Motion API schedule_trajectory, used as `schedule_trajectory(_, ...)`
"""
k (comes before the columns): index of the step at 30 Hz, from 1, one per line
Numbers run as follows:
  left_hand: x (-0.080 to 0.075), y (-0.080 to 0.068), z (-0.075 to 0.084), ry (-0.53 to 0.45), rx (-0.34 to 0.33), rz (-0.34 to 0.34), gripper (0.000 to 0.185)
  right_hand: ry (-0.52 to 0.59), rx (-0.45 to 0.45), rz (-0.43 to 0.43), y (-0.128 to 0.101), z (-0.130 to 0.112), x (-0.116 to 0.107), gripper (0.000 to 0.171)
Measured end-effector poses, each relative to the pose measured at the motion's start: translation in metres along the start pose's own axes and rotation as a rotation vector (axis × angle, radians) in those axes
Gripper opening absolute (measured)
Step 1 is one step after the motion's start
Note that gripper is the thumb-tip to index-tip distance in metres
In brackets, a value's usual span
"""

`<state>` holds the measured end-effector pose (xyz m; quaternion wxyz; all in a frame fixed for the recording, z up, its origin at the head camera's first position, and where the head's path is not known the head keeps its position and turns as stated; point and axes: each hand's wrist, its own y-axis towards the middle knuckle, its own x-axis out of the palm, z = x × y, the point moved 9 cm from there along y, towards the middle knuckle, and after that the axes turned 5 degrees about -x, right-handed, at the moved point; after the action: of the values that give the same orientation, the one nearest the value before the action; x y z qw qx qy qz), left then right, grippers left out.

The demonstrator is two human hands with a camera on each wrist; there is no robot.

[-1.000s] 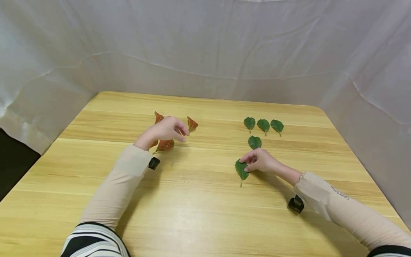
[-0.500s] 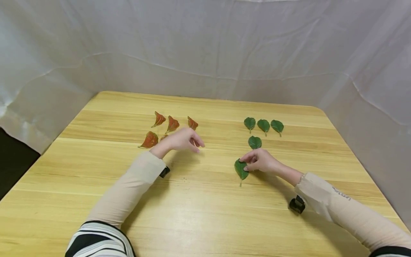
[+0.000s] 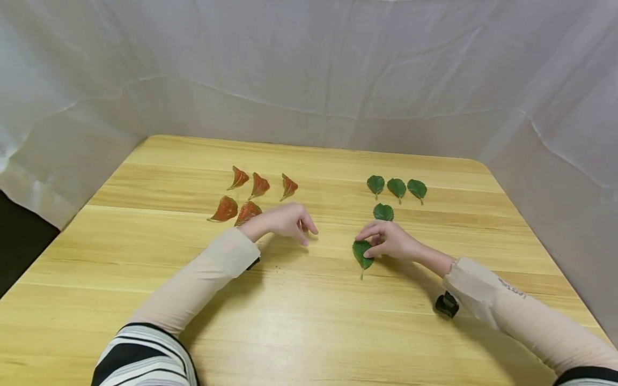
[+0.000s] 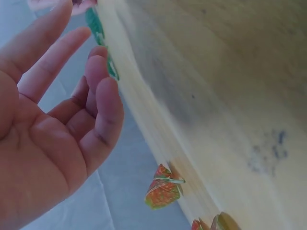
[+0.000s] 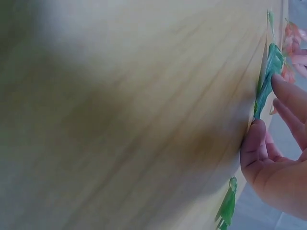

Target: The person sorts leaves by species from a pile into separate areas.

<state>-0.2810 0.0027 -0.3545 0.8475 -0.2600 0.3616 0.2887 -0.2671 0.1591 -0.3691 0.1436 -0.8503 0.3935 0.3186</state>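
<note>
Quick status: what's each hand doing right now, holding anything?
Left hand: open, fingers relaxed, holding nothing.
Right hand: fingers on the near green leaf on the table; whether it pinches it cannot be told.
</note>
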Motion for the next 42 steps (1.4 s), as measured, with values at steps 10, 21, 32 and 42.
schedule_trajectory(10,0.01,0.003,0.001,0.008,0.028,-0.061,0.027,-0.021,-0.092,-0.087,0.003,-0.006,0.007,0.036)
schedule_trajectory(21,0.016,0.004,-0.003,0.004,-0.001,-0.095,0.036,-0.05,-0.168,-0.168,0.006,-0.009,0.011,0.034)
schedule_trajectory(32,0.017,0.006,-0.006,0.027,-0.033,-0.096,0.038,-0.072,-0.217,-0.175,0.006,-0.01,0.013,0.03)
schedule_trajectory(42,0.016,0.006,-0.004,0.035,-0.028,-0.099,0.037,-0.049,-0.161,-0.188,0.005,-0.006,0.014,0.036)
